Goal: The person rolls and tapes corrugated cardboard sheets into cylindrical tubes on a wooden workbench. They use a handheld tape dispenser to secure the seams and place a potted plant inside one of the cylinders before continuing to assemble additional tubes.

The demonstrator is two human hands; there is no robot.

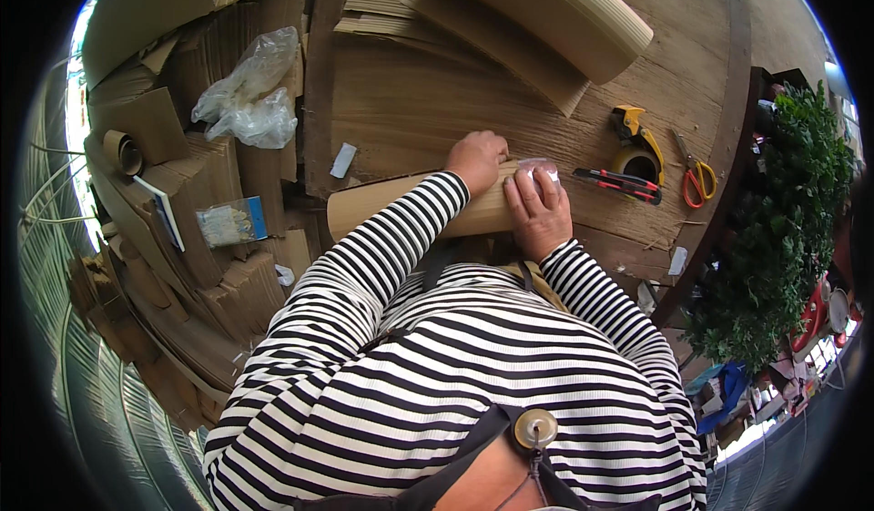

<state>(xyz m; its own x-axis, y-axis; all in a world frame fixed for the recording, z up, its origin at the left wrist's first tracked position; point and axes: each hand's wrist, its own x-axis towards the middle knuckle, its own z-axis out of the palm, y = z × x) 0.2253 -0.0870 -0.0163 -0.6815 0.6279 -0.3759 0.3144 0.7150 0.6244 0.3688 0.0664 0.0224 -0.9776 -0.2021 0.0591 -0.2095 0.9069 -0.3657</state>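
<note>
A roll of corrugated cardboard (382, 205) lies sideways along the near edge of the wooden table, close to my body. My left hand (475, 162) reaches across its far side, the fingers curled down and closed; their tips are partly hidden. My right hand (543, 212) wraps over the roll's right end with bent fingers. A shiny strip of clear tape (537, 164) shows at my right fingertips. Just right of that hand lies a red-and-black utility knife (619, 185), with a yellow-and-black tape dispenser (637, 151) behind it.
Orange-handled scissors (698, 181) lie farther right on the table (391, 101). A larger cardboard roll (555, 15) rests on flat sheets at the back. Stacked cardboard (191, 178) and a clear plastic bag (255, 97) are at left. Green foliage (774, 210) borders the right side.
</note>
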